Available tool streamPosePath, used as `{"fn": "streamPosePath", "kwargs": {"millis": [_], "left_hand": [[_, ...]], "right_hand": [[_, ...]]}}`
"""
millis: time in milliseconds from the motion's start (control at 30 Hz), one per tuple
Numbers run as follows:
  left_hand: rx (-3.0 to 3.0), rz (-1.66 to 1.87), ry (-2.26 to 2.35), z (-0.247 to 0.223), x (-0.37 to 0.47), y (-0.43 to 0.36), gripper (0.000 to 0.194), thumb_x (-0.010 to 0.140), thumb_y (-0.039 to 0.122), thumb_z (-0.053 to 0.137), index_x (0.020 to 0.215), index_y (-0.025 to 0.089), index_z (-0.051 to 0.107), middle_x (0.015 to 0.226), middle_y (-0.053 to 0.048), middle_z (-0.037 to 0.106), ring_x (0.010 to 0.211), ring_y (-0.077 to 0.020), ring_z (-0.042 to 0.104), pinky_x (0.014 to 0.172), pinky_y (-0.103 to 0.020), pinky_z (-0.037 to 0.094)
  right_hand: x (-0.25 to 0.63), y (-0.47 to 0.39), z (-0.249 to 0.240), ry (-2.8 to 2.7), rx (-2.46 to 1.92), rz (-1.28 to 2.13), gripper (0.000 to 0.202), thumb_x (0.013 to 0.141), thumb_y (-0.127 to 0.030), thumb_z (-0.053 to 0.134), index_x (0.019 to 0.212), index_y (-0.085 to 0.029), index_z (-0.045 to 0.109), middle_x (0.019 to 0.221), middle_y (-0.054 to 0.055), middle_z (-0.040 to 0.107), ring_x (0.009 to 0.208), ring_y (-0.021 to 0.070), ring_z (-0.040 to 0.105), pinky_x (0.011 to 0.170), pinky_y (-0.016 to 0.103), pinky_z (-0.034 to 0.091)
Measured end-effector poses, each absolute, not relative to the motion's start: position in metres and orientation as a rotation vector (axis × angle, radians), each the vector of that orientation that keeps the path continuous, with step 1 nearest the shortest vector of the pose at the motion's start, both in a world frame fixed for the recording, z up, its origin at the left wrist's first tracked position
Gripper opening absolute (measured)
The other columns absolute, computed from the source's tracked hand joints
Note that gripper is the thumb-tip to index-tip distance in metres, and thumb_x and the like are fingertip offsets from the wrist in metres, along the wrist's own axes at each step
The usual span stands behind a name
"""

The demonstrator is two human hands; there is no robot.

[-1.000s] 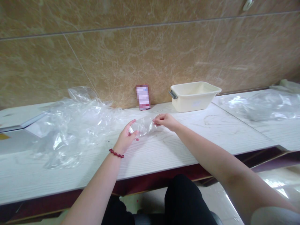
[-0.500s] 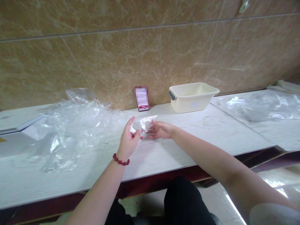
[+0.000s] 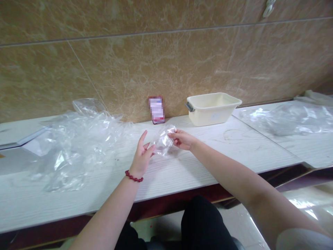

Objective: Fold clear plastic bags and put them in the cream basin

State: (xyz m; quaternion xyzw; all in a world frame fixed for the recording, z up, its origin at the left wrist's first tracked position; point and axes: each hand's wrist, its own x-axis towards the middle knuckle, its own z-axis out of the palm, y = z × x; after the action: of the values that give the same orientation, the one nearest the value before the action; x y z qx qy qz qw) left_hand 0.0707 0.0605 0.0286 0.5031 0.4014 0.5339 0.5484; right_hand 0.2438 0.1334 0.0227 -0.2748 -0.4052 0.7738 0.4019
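A small clear plastic bag [image 3: 163, 141] is held above the white wood-grain table, between my two hands. My right hand [image 3: 182, 139] pinches its right side with thumb and fingers. At its left edge is my left hand [image 3: 142, 155], with a red bead bracelet at the wrist; its thumb and a lower finger meet the plastic while the index finger points up, apart. A large heap of clear plastic bags [image 3: 85, 139] lies to the left of my hands.
A phone [image 3: 157, 109] leans on the marble wall behind my hands. Right of it stands a cream bin [image 3: 212, 116] with a grey handle. More clear plastic [image 3: 291, 116] lies far right; a white box [image 3: 15, 159] sits at the left.
The small bag has shifted slightly right and looks more bunched. My right hand's fingers have closed on it, while my left hand's grip has loosened and its index finger has lifted off.
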Motion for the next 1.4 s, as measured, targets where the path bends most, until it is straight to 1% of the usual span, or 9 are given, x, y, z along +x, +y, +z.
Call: {"fn": "streamPosePath", "kwargs": {"millis": [167,333,433,500,633,833,1000,1233,1400], "left_hand": [[1.034,1.085,0.792,0.029,0.065,0.06,0.056,0.07,0.024,0.052,0.121,0.029,0.027,0.078,0.0,0.059,0.058,-0.0082,0.054,0.055,-0.022,0.044],[1.028,1.039,0.819,0.022,0.069,0.062,0.041,0.063,0.02,0.061,0.103,0.021,0.05,0.081,-0.001,0.06,0.068,-0.0095,0.055,0.064,-0.022,0.043],[1.083,1.061,0.867,0.017,0.07,0.066,0.033,0.062,0.019,0.062,0.094,0.017,0.056,0.087,-0.002,0.06,0.073,-0.0093,0.054,0.069,-0.022,0.041],[1.148,1.097,0.913,0.014,0.069,0.069,0.038,0.062,0.019,0.062,0.099,0.017,0.055,0.083,-0.002,0.061,0.069,-0.0081,0.054,0.067,-0.021,0.041],[1.322,1.112,1.018,0.009,0.067,0.071,0.059,0.064,0.02,0.059,0.119,0.02,0.038,0.072,-0.001,0.062,0.059,-0.0071,0.052,0.059,-0.019,0.041],[1.467,1.07,1.035,0.005,0.068,0.07,0.071,0.062,0.017,0.059,0.125,0.023,0.027,0.089,-0.005,0.06,0.066,-0.0103,0.055,0.058,-0.022,0.044],[1.544,1.058,1.049,0.005,0.07,0.07,0.064,0.06,0.019,0.061,0.12,0.02,0.037,0.108,-0.01,0.052,0.082,-0.0151,0.055,0.07,-0.027,0.045],[1.665,1.076,1.12,0.003,0.071,0.071,0.057,0.067,0.023,0.055,0.12,0.019,0.036,0.11,-0.01,0.05,0.081,-0.0153,0.055,0.072,-0.031,0.045],[1.7,1.153,1.144,0.001,0.071,0.071,0.067,0.065,0.019,0.057,0.125,0.024,0.027,0.128,-0.009,0.031,0.094,-0.0179,0.05,0.07,-0.026,0.047]], "right_hand": [[0.244,0.126,0.028,-1.223,-0.665,2.001,0.017,0.06,-0.017,0.064,0.069,-0.015,0.05,0.05,-0.008,0.045,0.037,-0.0017,0.035,0.03,0.008,0.022],[0.24,0.121,0.027,-1.311,-0.694,2.0,0.02,0.061,-0.019,0.063,0.074,-0.015,0.05,0.052,-0.008,0.047,0.036,-0.0016,0.033,0.03,0.009,0.021],[0.24,0.123,0.027,-1.241,-0.741,1.961,0.018,0.063,-0.023,0.062,0.076,-0.017,0.05,0.056,-0.007,0.048,0.039,-0.0007,0.037,0.031,0.008,0.023],[0.241,0.124,0.027,-1.193,-0.814,1.969,0.019,0.066,-0.03,0.059,0.077,-0.018,0.051,0.059,-0.005,0.05,0.043,0.0009,0.041,0.03,0.009,0.025],[0.243,0.126,0.026,-1.268,-0.991,2.04,0.028,0.065,-0.041,0.057,0.074,-0.015,0.051,0.06,-0.001,0.052,0.046,0.0044,0.046,0.03,0.011,0.029],[0.246,0.128,0.023,-1.378,-1.027,2.005,0.026,0.065,-0.038,0.059,0.075,-0.014,0.054,0.065,0.0,0.054,0.047,0.0044,0.048,0.037,0.013,0.039],[0.245,0.126,0.026,-1.389,-1.023,1.851,0.013,0.065,-0.022,0.06,0.07,-0.015,0.051,0.055,-0.004,0.047,0.041,0.0015,0.041,0.038,0.012,0.04],[0.243,0.125,0.026,-1.388,-1.012,1.81,0.015,0.065,-0.022,0.06,0.075,-0.017,0.051,0.059,-0.005,0.049,0.044,0.0023,0.043,0.045,0.018,0.045],[0.244,0.127,0.025,-1.36,-1.0,1.801,0.015,0.065,-0.023,0.06,0.073,-0.017,0.049,0.062,-0.004,0.05,0.046,0.0028,0.046,0.044,0.017,0.045]]}}
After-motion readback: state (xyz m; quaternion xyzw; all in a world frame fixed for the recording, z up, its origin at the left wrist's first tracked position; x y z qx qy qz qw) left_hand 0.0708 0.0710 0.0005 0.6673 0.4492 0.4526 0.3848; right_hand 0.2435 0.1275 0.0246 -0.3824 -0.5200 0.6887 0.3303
